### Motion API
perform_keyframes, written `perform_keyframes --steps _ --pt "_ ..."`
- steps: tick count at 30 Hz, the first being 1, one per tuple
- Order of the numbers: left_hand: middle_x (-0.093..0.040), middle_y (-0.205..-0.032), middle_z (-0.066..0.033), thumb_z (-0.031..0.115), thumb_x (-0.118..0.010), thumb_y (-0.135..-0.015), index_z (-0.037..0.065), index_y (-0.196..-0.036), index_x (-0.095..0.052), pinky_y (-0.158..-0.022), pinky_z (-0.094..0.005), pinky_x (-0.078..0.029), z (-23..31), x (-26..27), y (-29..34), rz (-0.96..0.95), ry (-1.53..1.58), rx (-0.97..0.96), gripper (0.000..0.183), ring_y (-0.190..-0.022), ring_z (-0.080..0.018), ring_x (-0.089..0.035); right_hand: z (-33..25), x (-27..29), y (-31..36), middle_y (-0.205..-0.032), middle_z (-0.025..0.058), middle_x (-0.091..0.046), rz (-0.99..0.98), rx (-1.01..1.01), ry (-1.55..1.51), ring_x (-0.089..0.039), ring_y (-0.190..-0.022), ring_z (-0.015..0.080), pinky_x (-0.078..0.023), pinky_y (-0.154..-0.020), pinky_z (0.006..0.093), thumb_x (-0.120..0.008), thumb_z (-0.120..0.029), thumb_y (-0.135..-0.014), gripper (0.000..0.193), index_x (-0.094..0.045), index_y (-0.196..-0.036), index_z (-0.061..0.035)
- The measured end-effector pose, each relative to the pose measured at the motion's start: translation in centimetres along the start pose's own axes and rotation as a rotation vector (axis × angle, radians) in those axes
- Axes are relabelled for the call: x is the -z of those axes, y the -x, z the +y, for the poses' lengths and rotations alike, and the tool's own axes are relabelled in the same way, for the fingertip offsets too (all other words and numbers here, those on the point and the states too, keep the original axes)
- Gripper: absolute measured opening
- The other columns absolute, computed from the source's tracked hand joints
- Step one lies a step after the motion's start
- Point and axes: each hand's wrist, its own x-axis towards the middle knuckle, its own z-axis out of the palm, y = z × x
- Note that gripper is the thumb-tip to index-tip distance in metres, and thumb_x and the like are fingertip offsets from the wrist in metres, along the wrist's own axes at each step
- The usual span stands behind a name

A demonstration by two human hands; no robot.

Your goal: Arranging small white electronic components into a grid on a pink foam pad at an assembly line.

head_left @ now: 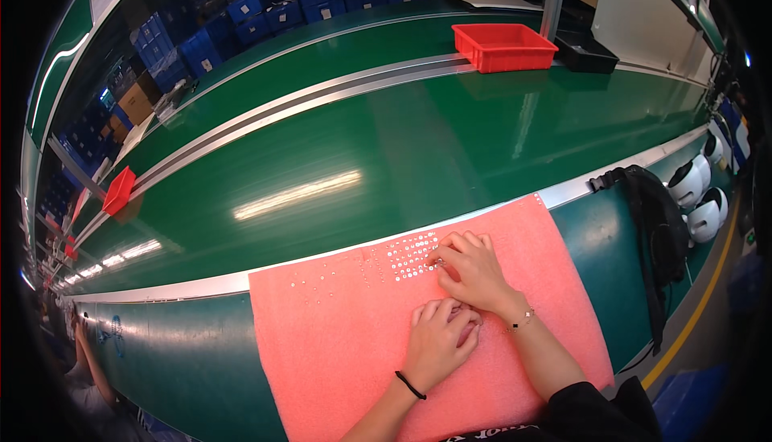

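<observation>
A pink foam sheet (338, 345) lies across the near edge of the bench. On its far part, small shiny round pieces (408, 259) stand in close rows, with fainter, scattered ones to their left. My right hand (476, 275) rests at the right end of these rows, thumb and forefinger pinched together by the last pieces. What is between those fingertips is too small to name. Nearer to me, my left hand (438, 344) lies on the foam with its fingers curled in beside the right wrist. Whatever it may hold is hidden by the fingers.
Beyond the foam runs a green conveyor belt (338, 152) with a metal rail. A red bin (505, 48) and a black tray (585, 51) stand far right. A black bag (653, 217) hangs at the right. Another person's arm (95, 361) shows far left.
</observation>
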Motion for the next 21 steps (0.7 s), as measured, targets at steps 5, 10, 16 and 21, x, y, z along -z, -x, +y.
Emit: perform_keyframes --steps 5,10,16,21 --pt "-0.058 -0.096 -0.0027 0.018 -0.072 -0.079 0.015 -0.091 -0.069 -0.085 -0.0405 -0.04 0.0 0.0 0.0 0.002 0.001 -0.001 0.013 -0.095 -0.0236 -0.055 0.0 0.0 0.0 -0.095 -0.0024 -0.058 0.003 -0.008 -0.006 -0.052 -0.092 0.0182 -0.034 -0.085 0.0372 -0.065 -0.014 -0.079 0.015 -0.068 -0.094 -0.0138" --pt "-0.059 -0.099 -0.0033 0.018 -0.072 -0.078 0.015 -0.09 -0.069 -0.086 -0.0404 -0.04 0.0 -0.1 0.0 0.002 0.003 0.003 0.012 -0.097 -0.0236 -0.056 0.2 -0.4 -0.2 -0.096 0.004 -0.058 0.107 -0.064 -0.109 -0.056 -0.091 0.0232 -0.039 -0.085 0.0393 -0.066 -0.008 -0.078 0.02 -0.069 -0.097 -0.0078" --pt "-0.059 -0.102 -0.0026 0.02 -0.07 -0.08 0.015 -0.093 -0.067 -0.089 -0.0407 -0.04 -0.1 -0.1 0.1 -0.002 0.004 -0.002 0.014 -0.099 -0.0223 -0.055 0.4 -0.7 -0.1 -0.098 0.0081 -0.058 0.165 -0.083 -0.126 -0.057 -0.088 0.0278 -0.044 -0.084 0.0392 -0.065 -0.004 -0.079 0.02 -0.069 -0.098 -0.0039" --pt "-0.059 -0.102 -0.0023 0.019 -0.07 -0.08 0.015 -0.092 -0.067 -0.088 -0.0406 -0.039 -0.1 -0.1 0.1 0.0 0.003 0.001 0.013 -0.099 -0.0223 -0.055 0.4 -0.7 -0.1 -0.096 0.0084 -0.059 0.163 -0.096 -0.136 -0.057 -0.086 0.0284 -0.044 -0.084 0.0396 -0.064 -0.003 -0.079 0.015 -0.068 -0.093 -0.0031"
